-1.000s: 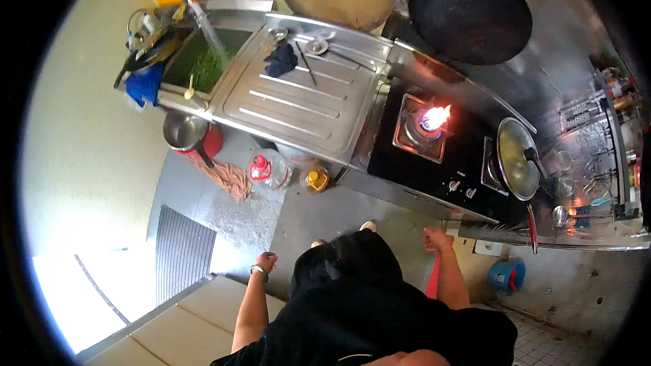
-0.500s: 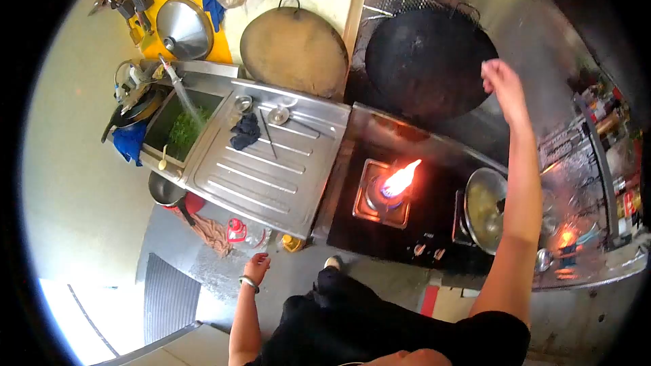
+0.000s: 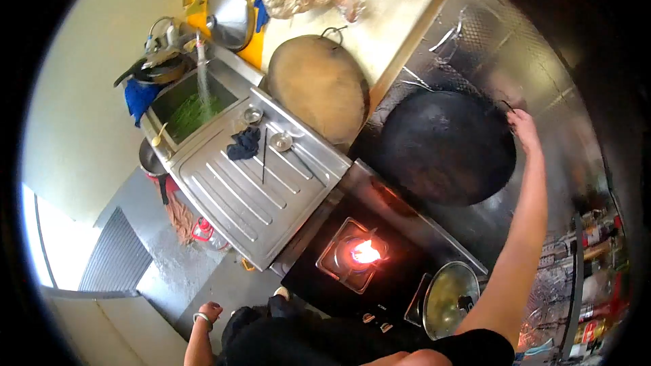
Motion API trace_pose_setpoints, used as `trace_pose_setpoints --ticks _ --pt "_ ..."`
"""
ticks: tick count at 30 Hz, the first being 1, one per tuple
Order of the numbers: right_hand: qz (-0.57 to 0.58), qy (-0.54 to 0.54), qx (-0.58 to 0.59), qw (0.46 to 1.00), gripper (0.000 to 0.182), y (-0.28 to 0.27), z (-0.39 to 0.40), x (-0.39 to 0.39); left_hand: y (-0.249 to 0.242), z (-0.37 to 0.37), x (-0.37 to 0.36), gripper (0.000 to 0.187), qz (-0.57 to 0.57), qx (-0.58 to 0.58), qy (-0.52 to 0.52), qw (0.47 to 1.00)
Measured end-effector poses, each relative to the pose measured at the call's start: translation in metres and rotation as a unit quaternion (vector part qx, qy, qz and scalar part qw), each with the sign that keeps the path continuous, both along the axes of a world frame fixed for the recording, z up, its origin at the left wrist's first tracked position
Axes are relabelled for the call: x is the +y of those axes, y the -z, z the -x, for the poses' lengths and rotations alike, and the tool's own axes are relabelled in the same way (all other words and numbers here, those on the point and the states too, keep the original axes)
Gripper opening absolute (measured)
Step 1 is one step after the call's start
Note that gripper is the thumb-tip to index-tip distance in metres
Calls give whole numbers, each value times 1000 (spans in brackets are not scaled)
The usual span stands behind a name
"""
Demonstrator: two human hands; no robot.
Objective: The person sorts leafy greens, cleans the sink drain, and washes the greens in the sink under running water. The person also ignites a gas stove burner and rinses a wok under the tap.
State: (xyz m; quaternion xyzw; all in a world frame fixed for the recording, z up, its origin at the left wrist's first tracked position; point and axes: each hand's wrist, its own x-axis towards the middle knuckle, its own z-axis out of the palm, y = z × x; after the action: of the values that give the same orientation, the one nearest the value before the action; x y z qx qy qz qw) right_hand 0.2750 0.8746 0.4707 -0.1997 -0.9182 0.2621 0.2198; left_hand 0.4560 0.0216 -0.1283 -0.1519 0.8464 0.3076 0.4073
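My right hand (image 3: 524,129) is closed at the wire handle (image 3: 507,106) on the rim of a large round black pan (image 3: 447,146), which leans against the foil-covered wall behind the stove. My left hand (image 3: 211,310) hangs low at my side, its fingers curled with nothing visible in them. Orange flame (image 3: 366,252) burns on the gas burner (image 3: 337,268). Beside it on the stove sits a lidded pan (image 3: 434,312) with yellowish contents under the glass.
Water runs from a tap (image 3: 200,47) onto leafy greens (image 3: 193,115) in the sink. The drainboard (image 3: 234,193) holds a dark cloth (image 3: 244,144), a stick and small metal items. A tan round pan (image 3: 319,85) leans behind. Bottles crowd the right shelf (image 3: 573,291).
My right hand has reached the black pan's handle from beside its rim. My left hand has lowered and its fingers curled in. The camera view has turned, and the flame looks smaller.
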Motion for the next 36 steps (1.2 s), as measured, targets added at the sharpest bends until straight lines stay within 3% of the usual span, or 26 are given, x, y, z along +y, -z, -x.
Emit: trace_pose_setpoints --ticks 2,4,6,8,9,10,12,14,15,18,21,23,24,25,26,27,30,32,34,35,36 --pt "-8 -5 -10 1000 16 -5 -7 12 2 -1 -8 32 2 -26 5 1000" --pt "-38 -62 59 996 19 -10 -20 38 -13 7 -7 30 35 -68 9 997" --pt "-37 73 17 996 24 -37 -34 23 48 10 -33 29 43 -90 51 994" --pt "19 94 74 993 32 -59 -46 19 0 28 -17 28 73 -62 90 991" --pt "3 120 50 992 40 -74 -52 -10 7 32 -18 29 65 -39 142 987" --pt "-13 144 31 989 61 -90 -58 -42 20 42 -16 30 55 -11 192 980" --pt "-101 158 36 982 70 -105 -62 -72 33 71 -9 34 -104 59 405 907" --pt "-123 168 15 978 73 -117 -69 -103 -59 101 50 35 -213 -33 262 941" --pt "-109 166 -3 980 74 -121 -74 -122 -106 115 76 31 -285 -38 237 928" --pt "-224 146 -80 960 64 -151 -87 -100 -168 158 121 31 -444 -10 205 872" --pt "-223 131 -92 962 52 -162 -91 -134 -185 194 150 28 -514 55 124 847" --pt "-286 75 15 955 49 -141 -93 -241 -195 221 156 26 -519 112 121 838" --pt "-237 50 34 970 31 -136 -90 -302 -204 231 156 25 -514 140 124 837" --pt "-186 25 55 981 30 -136 -88 -369 -201 244 156 24 -531 125 112 831" --pt "-135 0 75 988 47 -137 -85 -413 -197 255 151 23 -548 108 101 823" --pt "-114 -23 100 988 46 -139 -83 -429 -200 263 142 23 -565 98 85 815" --pt "-210 -43 121 969 45 -140 -76 -505 -210 284 80 23 -603 88 23 792" --pt "-130 -71 138 979 39 -139 -59 -539 -212 292 23 23 -614 102 -50 781" --pt "-28 -120 119 985 35 -137 -38 -567 -207 297 -40 31 -617 91 -45 781" --pt "2 -196 152 969 44 -153 -27 -405 -201 298 -68 36 -603 82 -29 793" --pt "42 -231 152 960 43 -147 -15 -412 -195 301 -92 41 -588 76 -12 805"
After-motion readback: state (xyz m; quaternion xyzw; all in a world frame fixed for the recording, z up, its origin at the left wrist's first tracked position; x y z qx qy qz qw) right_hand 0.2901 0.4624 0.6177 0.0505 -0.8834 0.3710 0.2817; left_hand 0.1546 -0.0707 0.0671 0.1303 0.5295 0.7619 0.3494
